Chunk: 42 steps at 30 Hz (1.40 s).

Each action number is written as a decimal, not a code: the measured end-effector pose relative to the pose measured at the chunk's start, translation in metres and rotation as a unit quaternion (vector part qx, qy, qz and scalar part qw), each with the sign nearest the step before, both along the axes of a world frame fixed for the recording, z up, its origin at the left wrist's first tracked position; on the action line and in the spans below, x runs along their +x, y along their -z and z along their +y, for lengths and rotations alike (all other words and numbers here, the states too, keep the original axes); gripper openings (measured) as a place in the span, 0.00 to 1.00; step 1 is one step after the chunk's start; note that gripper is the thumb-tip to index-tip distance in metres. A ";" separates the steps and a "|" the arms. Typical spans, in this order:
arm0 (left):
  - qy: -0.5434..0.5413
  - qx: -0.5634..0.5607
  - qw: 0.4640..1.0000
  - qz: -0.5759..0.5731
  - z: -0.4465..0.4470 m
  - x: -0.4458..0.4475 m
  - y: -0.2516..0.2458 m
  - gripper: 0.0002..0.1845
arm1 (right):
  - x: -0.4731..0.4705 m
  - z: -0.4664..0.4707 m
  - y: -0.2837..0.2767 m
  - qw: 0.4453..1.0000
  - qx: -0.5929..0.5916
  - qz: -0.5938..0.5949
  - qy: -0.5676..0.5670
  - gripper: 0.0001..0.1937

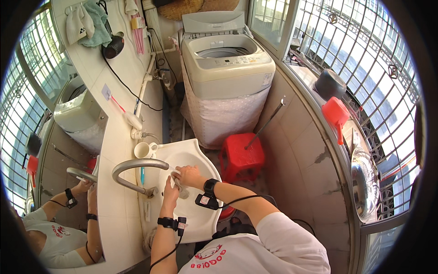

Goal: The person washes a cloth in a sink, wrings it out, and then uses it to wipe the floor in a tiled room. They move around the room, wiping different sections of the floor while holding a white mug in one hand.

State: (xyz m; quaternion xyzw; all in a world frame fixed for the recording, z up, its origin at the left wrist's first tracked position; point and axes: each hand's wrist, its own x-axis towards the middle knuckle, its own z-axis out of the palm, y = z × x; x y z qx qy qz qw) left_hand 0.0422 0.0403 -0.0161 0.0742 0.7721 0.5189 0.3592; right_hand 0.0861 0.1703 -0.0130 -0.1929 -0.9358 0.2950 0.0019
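Note:
Over the white washbasin [202, 219], both my hands are at a small pale object [175, 181], possibly a cloth, that they partly cover. My left hand [171, 190] grips it from the near side. My right hand [189, 176] is closed round its upper part, close under the spout. Water runs from the curved metal faucet [137, 164] onto my fingers. A white mug [145, 150] stands at the basin's back left corner, and a teal stick-like item [142, 175] lies on the ledge behind the faucet.
A mirror [65, 164] hangs on the left wall. Past the basin stand a red plastic stool [243, 154] and a washing machine [227, 78] with its lid raised. On the right windowsill are a red dipper [335, 111], a dark pot [330, 84] and a shiny metal basin [364, 188].

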 end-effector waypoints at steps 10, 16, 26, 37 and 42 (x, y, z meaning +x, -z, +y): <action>0.061 0.129 0.971 0.193 0.031 -0.008 -0.031 0.17 | 0.012 0.018 -0.019 0.905 -0.410 0.038 0.112 0.17; 0.129 0.218 0.966 0.054 0.053 -0.010 -0.072 0.30 | 0.030 0.026 -0.047 0.793 -0.597 0.046 0.114 0.24; 0.181 0.112 0.975 0.060 0.021 -0.021 -0.057 0.17 | 0.049 0.045 -0.052 0.831 -0.555 0.042 -0.003 0.16; 0.091 0.077 0.991 0.054 -0.002 -0.011 -0.034 0.10 | 0.052 0.035 0.005 0.993 0.039 0.094 0.052 0.14; 0.006 0.070 0.997 0.025 -0.013 -0.019 -0.026 0.10 | 0.052 0.040 0.006 0.983 -0.151 0.023 0.097 0.07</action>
